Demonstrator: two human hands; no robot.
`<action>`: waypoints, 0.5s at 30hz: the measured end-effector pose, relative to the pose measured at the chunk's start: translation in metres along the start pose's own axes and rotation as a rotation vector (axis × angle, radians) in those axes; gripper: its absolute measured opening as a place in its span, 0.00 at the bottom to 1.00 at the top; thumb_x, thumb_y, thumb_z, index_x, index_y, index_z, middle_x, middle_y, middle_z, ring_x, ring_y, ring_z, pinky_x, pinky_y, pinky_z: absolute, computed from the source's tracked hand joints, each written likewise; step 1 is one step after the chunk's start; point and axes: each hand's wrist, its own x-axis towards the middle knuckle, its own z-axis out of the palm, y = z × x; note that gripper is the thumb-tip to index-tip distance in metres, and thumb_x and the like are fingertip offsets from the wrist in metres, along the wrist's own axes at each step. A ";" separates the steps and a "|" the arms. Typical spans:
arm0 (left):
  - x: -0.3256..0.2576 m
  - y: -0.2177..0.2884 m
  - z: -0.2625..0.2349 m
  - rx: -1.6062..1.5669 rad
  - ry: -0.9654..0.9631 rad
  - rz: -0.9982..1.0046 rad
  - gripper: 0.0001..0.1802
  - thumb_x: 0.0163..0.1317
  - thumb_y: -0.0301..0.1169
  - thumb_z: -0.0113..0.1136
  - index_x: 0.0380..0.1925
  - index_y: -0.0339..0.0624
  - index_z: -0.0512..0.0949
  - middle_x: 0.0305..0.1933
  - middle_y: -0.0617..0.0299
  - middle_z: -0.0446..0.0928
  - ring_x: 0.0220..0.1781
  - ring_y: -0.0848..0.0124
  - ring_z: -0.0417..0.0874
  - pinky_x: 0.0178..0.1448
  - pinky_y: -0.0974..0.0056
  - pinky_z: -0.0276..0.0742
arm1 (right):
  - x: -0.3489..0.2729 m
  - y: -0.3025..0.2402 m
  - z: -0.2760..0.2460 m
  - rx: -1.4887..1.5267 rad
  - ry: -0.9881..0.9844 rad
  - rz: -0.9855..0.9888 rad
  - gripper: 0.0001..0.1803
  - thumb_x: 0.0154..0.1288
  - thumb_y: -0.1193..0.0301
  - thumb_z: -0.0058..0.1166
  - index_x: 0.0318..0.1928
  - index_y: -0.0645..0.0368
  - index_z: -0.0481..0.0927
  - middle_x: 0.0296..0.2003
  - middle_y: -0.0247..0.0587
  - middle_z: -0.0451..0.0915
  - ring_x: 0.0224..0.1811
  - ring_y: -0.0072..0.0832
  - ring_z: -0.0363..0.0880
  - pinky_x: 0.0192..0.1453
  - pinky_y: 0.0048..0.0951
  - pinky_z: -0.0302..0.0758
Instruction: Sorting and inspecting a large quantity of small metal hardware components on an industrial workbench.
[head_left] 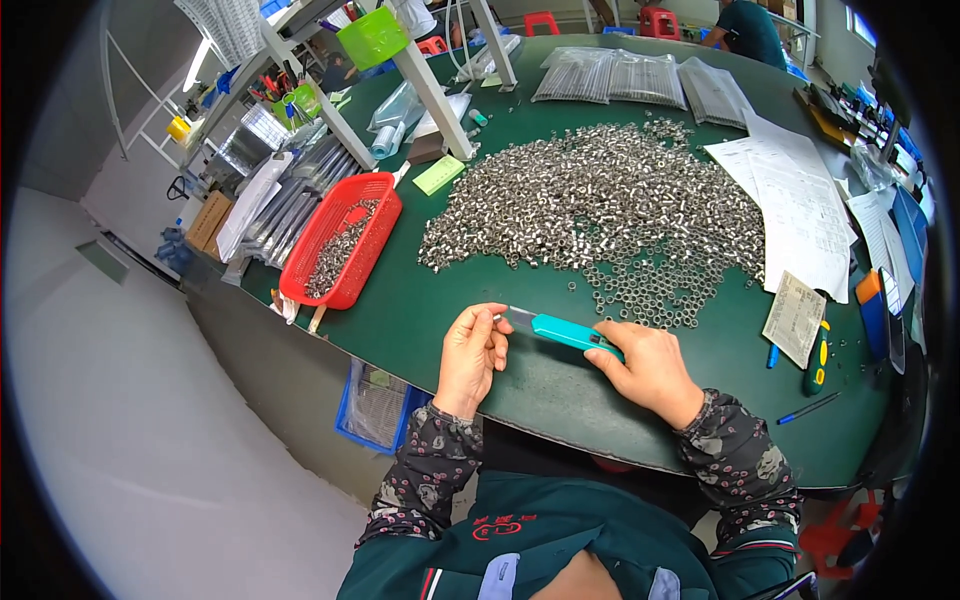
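One red plastic basket (378,245) stands by the left edge of the green counter (412,320), holding a modest layer of small silvery metal pieces (340,258). At the near edge, the left hand's (470,350) fingers pinch a tiny pale piece (497,317), too small to identify, at the blade end of a teal-handled utility knife (565,331). From mid-counter toward the far edge lies a broad heap of shiny metal rings (600,195), by far the larger share. The right hand's (648,365) fingers wrap the knife's handle above the near edge; beyond them a flat, loose layer of rings (655,280) trails off the heap. White paper sheets (800,200) lie toward the right edge. Judging by amounts, much probably remains, though which pieces are finished cannot be told.
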 end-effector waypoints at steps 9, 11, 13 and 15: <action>-0.002 0.001 -0.002 0.077 -0.010 0.003 0.09 0.64 0.28 0.50 0.41 0.37 0.72 0.32 0.63 0.73 0.24 0.82 0.72 0.19 0.79 0.69 | 0.002 0.000 -0.002 0.085 -0.104 0.069 0.14 0.57 0.58 0.51 0.34 0.57 0.76 0.23 0.46 0.77 0.26 0.45 0.75 0.29 0.42 0.69; -0.001 0.000 -0.002 0.099 -0.018 0.015 0.08 0.63 0.27 0.50 0.41 0.37 0.72 0.32 0.63 0.73 0.25 0.81 0.72 0.19 0.79 0.69 | 0.001 0.000 -0.002 0.091 -0.105 0.067 0.14 0.57 0.58 0.51 0.34 0.57 0.76 0.23 0.46 0.77 0.26 0.45 0.75 0.30 0.43 0.69; -0.001 -0.001 -0.004 0.122 -0.021 0.028 0.08 0.63 0.27 0.51 0.41 0.37 0.72 0.32 0.63 0.73 0.26 0.81 0.73 0.19 0.79 0.70 | 0.002 -0.001 -0.003 0.106 -0.121 0.074 0.15 0.57 0.58 0.51 0.34 0.57 0.77 0.23 0.46 0.77 0.26 0.45 0.75 0.30 0.42 0.70; -0.001 -0.002 -0.006 0.166 -0.039 0.036 0.08 0.62 0.25 0.51 0.41 0.36 0.72 0.32 0.63 0.73 0.26 0.80 0.74 0.20 0.78 0.71 | 0.002 -0.001 -0.002 0.111 -0.127 0.074 0.15 0.57 0.58 0.51 0.34 0.57 0.77 0.23 0.46 0.77 0.26 0.45 0.75 0.30 0.42 0.70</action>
